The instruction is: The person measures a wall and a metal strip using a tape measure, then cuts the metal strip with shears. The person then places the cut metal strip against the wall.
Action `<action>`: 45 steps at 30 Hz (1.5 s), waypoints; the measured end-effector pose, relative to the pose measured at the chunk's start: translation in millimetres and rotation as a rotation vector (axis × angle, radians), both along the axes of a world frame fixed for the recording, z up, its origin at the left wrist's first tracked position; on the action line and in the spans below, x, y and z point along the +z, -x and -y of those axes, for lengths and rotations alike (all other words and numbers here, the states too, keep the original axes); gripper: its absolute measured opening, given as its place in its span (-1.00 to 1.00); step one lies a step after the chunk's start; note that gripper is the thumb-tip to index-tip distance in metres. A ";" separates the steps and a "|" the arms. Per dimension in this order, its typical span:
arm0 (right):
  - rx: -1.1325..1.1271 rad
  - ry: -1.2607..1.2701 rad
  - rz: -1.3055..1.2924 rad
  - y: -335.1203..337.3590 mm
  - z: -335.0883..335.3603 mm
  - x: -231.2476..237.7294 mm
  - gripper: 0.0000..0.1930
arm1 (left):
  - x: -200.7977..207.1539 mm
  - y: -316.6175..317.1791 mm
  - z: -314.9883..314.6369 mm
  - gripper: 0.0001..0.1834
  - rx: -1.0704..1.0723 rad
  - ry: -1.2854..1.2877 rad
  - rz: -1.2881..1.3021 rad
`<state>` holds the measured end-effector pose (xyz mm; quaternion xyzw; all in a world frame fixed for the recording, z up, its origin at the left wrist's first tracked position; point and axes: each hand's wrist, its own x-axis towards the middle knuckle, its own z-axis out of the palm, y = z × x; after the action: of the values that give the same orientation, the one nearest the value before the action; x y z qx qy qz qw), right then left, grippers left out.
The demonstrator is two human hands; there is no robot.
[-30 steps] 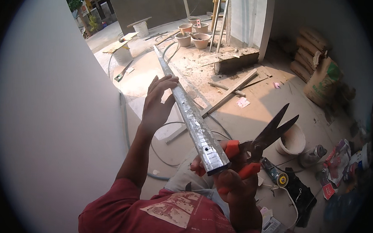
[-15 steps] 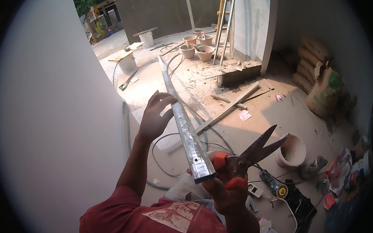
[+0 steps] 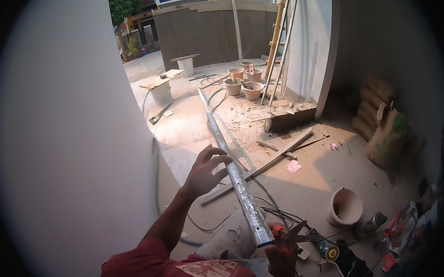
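A long silvery metal bar (image 3: 240, 189), scuffed and smeared with dried grey matter, stretches from near my lap out toward the sunlit floor. My left hand (image 3: 206, 172) grips its left edge about midway, fingertips bent over the top. Down at the near end, my right hand (image 3: 281, 257) is wrapped round the red handles of a pair of tin snips (image 3: 295, 233), whose dark blades stand apart and point right. The bar's dark-capped end lies right beside that hand; whether the hand also supports it, I cannot tell.
Crossed wooden battens (image 3: 281, 152) and dark cables (image 3: 266, 192) lie on the floor ahead. To the right are a whitish bucket (image 3: 345, 206), an angle grinder (image 3: 326, 247) and stacked sacks (image 3: 372, 108). A white wall (image 3: 73, 132) runs along my left; mortar buckets (image 3: 253, 89) stand farther out.
The view has tilted up, showing more of the far yard. Both hands, the bar and the snips now sit lower in the picture. Both grips look the same.
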<state>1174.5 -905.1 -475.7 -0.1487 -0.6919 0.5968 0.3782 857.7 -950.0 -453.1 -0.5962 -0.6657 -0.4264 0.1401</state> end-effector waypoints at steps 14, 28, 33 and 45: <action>-0.579 0.462 1.188 -196.9 76.2 -213.0 -0.31 | -107.8 -144.7 -76.8 -0.81 -0.761 0.117 -0.180; -0.716 0.635 -0.261 -171.9 33.3 -126.3 -0.30 | -109.7 -293.5 -72.9 -0.77 -1.134 -0.043 -0.098; -0.909 0.824 -0.424 -169.4 40.9 -119.7 -0.32 | -107.3 -235.1 -78.7 -0.47 -0.921 -0.047 0.077; -0.827 0.665 -0.517 -136.5 64.9 -102.2 -0.63 | -230.7 37.2 -192.3 -0.41 0.295 -0.013 1.187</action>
<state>1310.9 -970.0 -577.9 -0.3666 -0.2378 0.6013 0.6690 820.5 -757.7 -683.8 -0.1576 -0.7030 -0.6660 -0.1934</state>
